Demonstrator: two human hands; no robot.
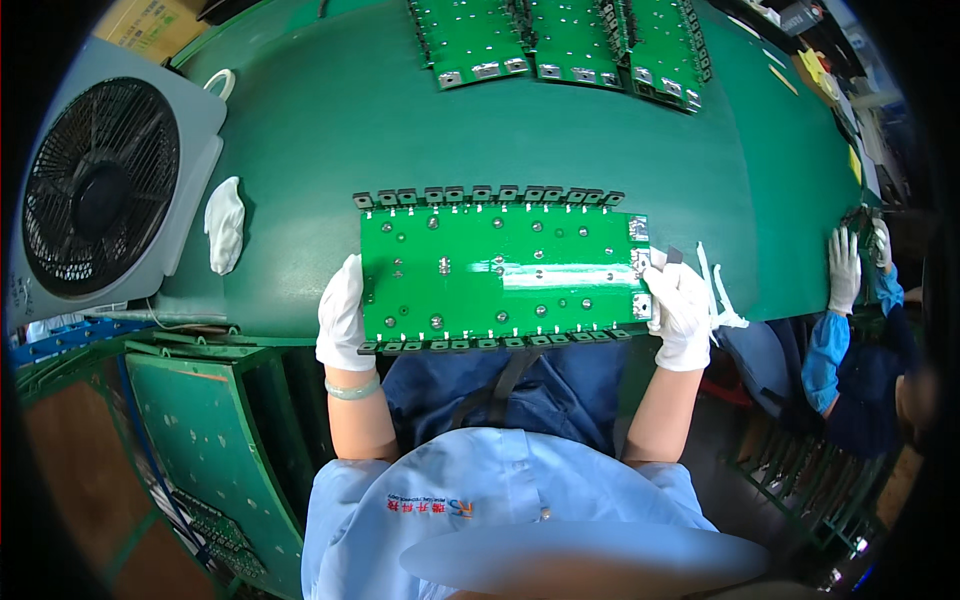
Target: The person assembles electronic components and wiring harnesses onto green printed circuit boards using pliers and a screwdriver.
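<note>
A long green circuit board [470,285] is held level in front of me, its solder side up. Black transistors [482,194] line its far and near long edges, and silvery metal pads [642,265] run down its right end. My left hand [343,312], in a white glove, grips the left end, its fingers partly hidden beneath. At the right end my right hand [681,308], gloved too, is closed on the board's edge. A small dark piece [675,256] shows by its fingertips; whether it is held I cannot tell. White strips [716,290] lie just beyond that hand.
Three similar boards [575,45] lie at the far side of the green table [320,140]. A grey fan [105,185] stands at the left, with a crumpled white glove [225,226] beside it. At the far right a co-worker's gloved hand [844,268] rests on the table.
</note>
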